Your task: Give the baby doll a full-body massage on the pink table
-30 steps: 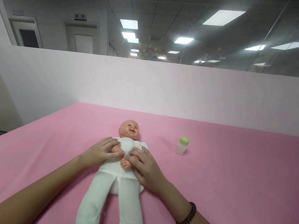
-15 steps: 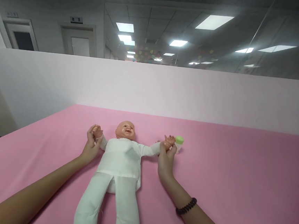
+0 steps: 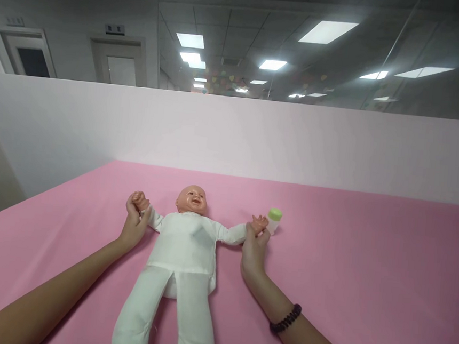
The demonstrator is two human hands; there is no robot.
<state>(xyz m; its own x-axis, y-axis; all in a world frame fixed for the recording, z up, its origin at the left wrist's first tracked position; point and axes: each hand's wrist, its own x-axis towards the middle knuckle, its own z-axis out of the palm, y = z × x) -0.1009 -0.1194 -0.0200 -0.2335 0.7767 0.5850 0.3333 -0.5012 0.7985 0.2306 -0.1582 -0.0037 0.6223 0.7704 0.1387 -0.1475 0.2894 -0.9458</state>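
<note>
A baby doll (image 3: 185,243) in a white suit lies on its back on the pink surface (image 3: 345,268), head away from me, arms spread out to both sides. My left hand (image 3: 132,222) is closed around the doll's small hand on the left side. My right hand (image 3: 254,244) is closed around the doll's other hand on the right. A dark bead bracelet (image 3: 286,319) circles my right wrist. A small baby bottle (image 3: 273,220) with a green cap stands just beyond my right hand, apart from it.
A pale partition wall (image 3: 256,137) rises behind the pink surface. The surface's left edge (image 3: 30,197) drops off to a floor. Above the partition are glass, ceiling lights and two doors (image 3: 118,60).
One second ago both hands held the doll's hands together over its chest. They then drew the arms apart, and the arms now lie fully spread, slightly wider than half a second ago.
</note>
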